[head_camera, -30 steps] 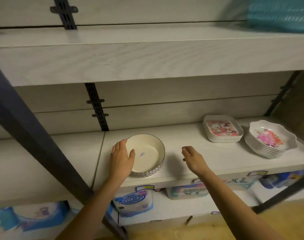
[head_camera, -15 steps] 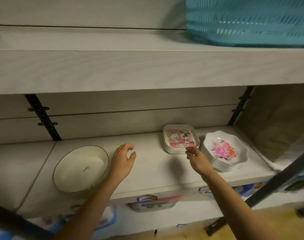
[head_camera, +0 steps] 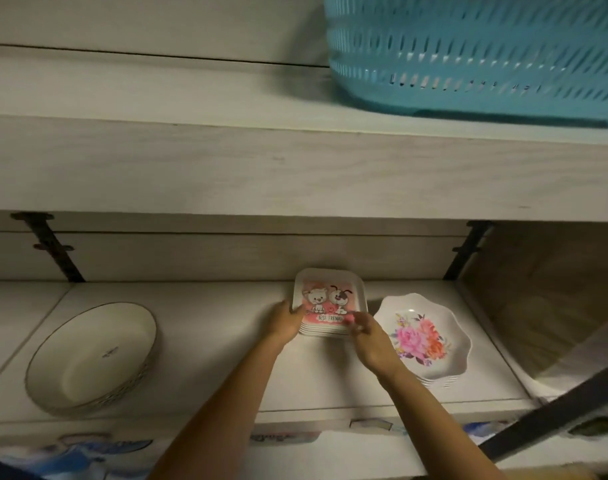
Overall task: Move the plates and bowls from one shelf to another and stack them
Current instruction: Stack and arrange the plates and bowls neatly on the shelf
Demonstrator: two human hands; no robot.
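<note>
A stack of square plates printed with a cartoon cat and dog (head_camera: 328, 295) stands at the back middle of the shelf (head_camera: 219, 341). My left hand (head_camera: 285, 322) grips the stack's left front corner, thumb on the top plate's rim. My right hand (head_camera: 366, 336) touches the stack's front right corner, fingers curled and blurred. Right of it sits a stack of scalloped white plates with a pink flower print (head_camera: 425, 337). A stack of cream round bowls with dark rims (head_camera: 94, 355) rests at the left.
A turquoise slatted plastic basket (head_camera: 479, 53) sits on the upper shelf (head_camera: 261, 168) at the right. Black brackets (head_camera: 53, 251) run up the back wall. A dark diagonal bar (head_camera: 552, 414) crosses the lower right. Blue-printed packages (head_camera: 87, 452) lie on the shelf below.
Both hands have moved right and back from the bowls to the cartoon plate stack and closed on its front corners. The view has shifted right and closer.
</note>
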